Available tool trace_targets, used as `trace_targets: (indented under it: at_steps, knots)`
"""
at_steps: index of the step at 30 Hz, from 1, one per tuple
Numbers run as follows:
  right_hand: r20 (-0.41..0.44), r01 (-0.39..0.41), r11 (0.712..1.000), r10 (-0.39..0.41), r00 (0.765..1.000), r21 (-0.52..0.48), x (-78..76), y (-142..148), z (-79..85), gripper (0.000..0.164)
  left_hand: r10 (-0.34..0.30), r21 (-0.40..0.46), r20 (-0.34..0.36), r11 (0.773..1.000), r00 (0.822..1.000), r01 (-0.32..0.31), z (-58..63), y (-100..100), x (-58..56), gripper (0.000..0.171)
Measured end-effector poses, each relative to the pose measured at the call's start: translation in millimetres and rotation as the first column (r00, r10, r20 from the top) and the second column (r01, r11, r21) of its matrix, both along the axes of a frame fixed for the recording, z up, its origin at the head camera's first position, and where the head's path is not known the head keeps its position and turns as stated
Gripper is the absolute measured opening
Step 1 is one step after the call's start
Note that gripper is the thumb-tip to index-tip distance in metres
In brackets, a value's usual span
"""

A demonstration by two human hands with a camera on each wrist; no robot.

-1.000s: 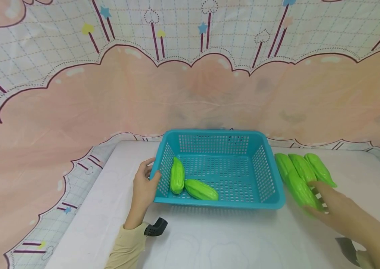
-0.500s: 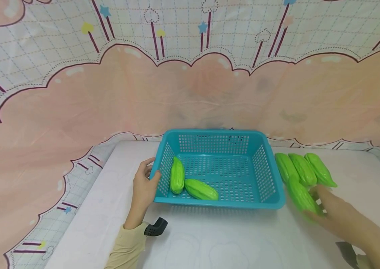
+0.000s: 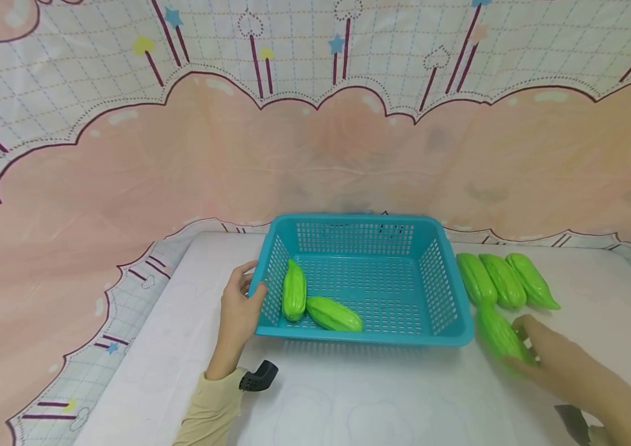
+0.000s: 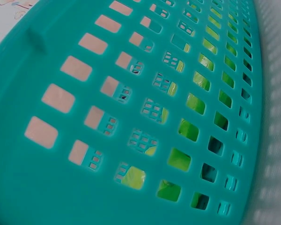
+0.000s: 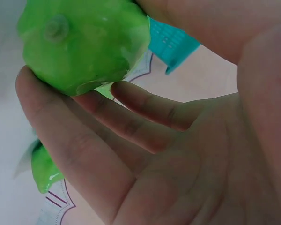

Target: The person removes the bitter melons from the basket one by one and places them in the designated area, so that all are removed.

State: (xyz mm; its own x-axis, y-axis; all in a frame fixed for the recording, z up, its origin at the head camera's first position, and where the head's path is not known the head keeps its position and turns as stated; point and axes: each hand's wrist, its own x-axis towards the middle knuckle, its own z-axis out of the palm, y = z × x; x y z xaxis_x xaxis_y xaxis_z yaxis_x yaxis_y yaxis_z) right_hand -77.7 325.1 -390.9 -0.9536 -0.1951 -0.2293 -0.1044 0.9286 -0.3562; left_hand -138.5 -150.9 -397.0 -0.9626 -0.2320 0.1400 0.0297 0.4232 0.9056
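Note:
A blue-green plastic basket (image 3: 357, 337) stands on the white table. My left hand (image 3: 242, 310) grips its left rim, thumb at the edge and fingers on the outer side; in the left wrist view, the perforated basket wall (image 4: 84, 122) fills most of the picture. Inside the basket lie two green bitter melons, one upright along the left wall (image 3: 294, 291) and one slanted by the front (image 3: 334, 314). To the basket's right, my right hand (image 3: 555, 353) holds another ribbed bitter melon (image 3: 499, 334) between thumb and fingertips. Its stem end (image 5: 56, 29) faces the right wrist camera.
Three more bitter melons lie in a row right of the basket: a near one (image 3: 476, 280), a middle one (image 3: 502, 282) and an outer one (image 3: 533, 282). A patterned cloth (image 3: 349, 155) hangs behind the white table (image 3: 349, 396).
My right hand has drawn the held bitter melon slightly toward me, off the row of others. The left hand and the basket have stayed put.

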Motion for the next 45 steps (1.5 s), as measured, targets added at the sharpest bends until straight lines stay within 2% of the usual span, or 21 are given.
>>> trace_targets:
  at_steps: [6, 10, 21, 29, 38, 45]
  knots:
    - [0.089, 0.028, 0.999, -0.029, 0.996, 0.017, -2.6, -1.4, -4.3, 0.063, 0.000, -0.009, -0.006, 1.000, 1.000, 0.000, 0.8, 0.8, 1.2, 0.048]
    - [0.117, 0.037, 0.999, -0.038, 0.992, 0.010, -3.8, -3.3, -5.8, 0.064, 0.002, -0.012, -0.009, 1.000, 1.000, -0.002, 0.3, 0.9, 0.7, 0.048]
    - [0.133, 0.040, 0.999, -0.039, 0.990, -0.005, -5.5, -6.1, -7.1, 0.063, -0.006, 0.011, 0.004, 1.000, 1.000, 0.006, -0.9, -0.6, 0.4, 0.049]
    - [0.106, 0.055, 0.998, -0.053, 0.993, -0.011, -5.0, -4.2, -10.6, 0.069, -0.008, 0.010, -0.001, 1.000, 1.000, 0.008, 0.2, 0.4, -0.1, 0.048]
    - [0.179, 0.089, 0.996, -0.086, 0.980, -0.013, -4.7, -6.1, -8.0, 0.077, -0.001, 0.001, 0.009, 1.000, 1.000, 0.001, 0.3, 0.3, 0.4, 0.049]
    - [0.189, 0.089, 0.996, -0.087, 0.978, -0.002, -7.0, -6.0, -3.6, 0.082, -0.003, 0.002, 0.008, 1.000, 1.000, 0.003, 0.7, 0.6, 0.1, 0.048]
